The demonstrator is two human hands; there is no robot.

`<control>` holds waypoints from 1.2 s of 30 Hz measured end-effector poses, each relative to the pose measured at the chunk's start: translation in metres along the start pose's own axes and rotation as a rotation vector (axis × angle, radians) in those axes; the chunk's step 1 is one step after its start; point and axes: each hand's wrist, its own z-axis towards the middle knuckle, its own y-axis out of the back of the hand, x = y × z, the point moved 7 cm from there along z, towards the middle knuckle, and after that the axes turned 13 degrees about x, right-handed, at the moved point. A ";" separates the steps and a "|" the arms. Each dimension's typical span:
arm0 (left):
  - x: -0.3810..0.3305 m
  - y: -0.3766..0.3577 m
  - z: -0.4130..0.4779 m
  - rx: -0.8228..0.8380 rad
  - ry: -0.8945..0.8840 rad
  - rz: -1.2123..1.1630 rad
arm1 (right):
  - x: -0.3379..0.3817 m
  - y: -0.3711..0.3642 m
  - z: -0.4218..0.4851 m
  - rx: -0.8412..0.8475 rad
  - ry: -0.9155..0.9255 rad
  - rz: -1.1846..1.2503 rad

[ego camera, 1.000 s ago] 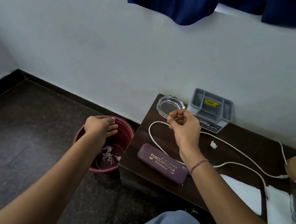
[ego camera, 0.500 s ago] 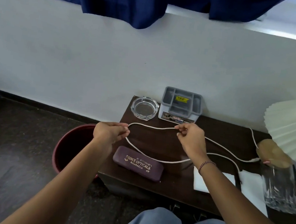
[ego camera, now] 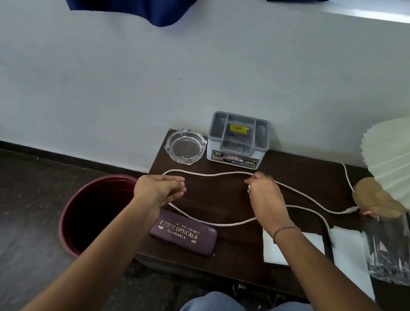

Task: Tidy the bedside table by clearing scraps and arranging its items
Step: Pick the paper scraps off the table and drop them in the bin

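A white lamp cord lies in a long loop across the dark wooden bedside table. My left hand holds the loop's left end over the table's left edge, fingers curled round it. My right hand pinches the cord's upper strand near the table's middle. A purple glasses case lies at the front left. A glass ashtray and a grey organiser box stand at the back. Two white paper sheets lie at the front right.
A maroon bin stands on the dark floor left of the table. A pleated cream lamp shade on a tan base fills the right side, with a square drinking glass in front of it. My knees are below the table's front edge.
My left hand left the bin and took hold of the cord's left end. Both hands have drawn the loop wider. The small white scrap seen earlier on the table is gone. The view shifted right.
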 end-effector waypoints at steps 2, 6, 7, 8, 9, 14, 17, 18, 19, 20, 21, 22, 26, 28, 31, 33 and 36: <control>0.002 0.001 0.002 0.003 0.008 -0.004 | -0.003 -0.002 0.003 -0.001 -0.006 0.010; 0.002 0.004 0.003 0.006 0.013 -0.016 | -0.001 0.008 0.000 -0.154 0.049 0.255; 0.001 0.005 0.003 0.010 0.011 -0.021 | 0.004 0.013 -0.003 -0.213 0.078 0.325; 0.000 0.006 0.002 0.014 0.008 -0.027 | 0.010 0.021 -0.006 -0.283 0.123 0.370; -0.001 0.006 0.002 0.018 0.005 -0.036 | 0.019 0.029 -0.011 -0.351 0.174 0.414; -0.008 0.014 -0.004 0.051 -0.009 -0.114 | 0.071 0.051 -0.017 -0.420 0.262 0.885; -0.014 0.026 -0.011 0.058 -0.039 -0.180 | 0.110 0.048 -0.007 -0.302 0.250 1.048; -0.016 0.033 -0.014 0.052 -0.054 -0.203 | 0.123 0.049 -0.006 -0.290 0.253 1.029; -0.018 0.039 -0.017 0.048 -0.072 -0.231 | 0.134 0.049 -0.005 -0.285 0.263 1.009; -0.021 0.047 -0.019 0.052 -0.091 -0.263 | 0.146 0.050 -0.005 -0.277 0.278 0.996; -0.023 0.054 -0.022 0.063 -0.108 -0.293 | 0.157 0.049 -0.005 -0.264 0.298 0.983; -0.025 0.061 -0.024 0.073 -0.121 -0.312 | 0.167 0.047 -0.005 -0.246 0.317 0.972; -0.026 0.090 -0.027 0.064 -0.116 -0.302 | 0.202 0.039 -0.005 -0.171 0.390 0.885; -0.024 0.103 -0.025 0.066 -0.102 -0.305 | 0.215 0.033 -0.002 -0.125 0.404 0.804; -0.017 0.124 -0.023 0.030 -0.091 -0.306 | 0.234 0.024 0.002 -0.076 0.437 0.703; -0.012 0.138 -0.021 -0.033 -0.095 -0.335 | 0.245 0.018 0.005 -0.031 0.464 0.669; -0.006 0.159 -0.016 -0.149 -0.097 -0.351 | 0.253 0.010 0.009 0.006 0.459 0.652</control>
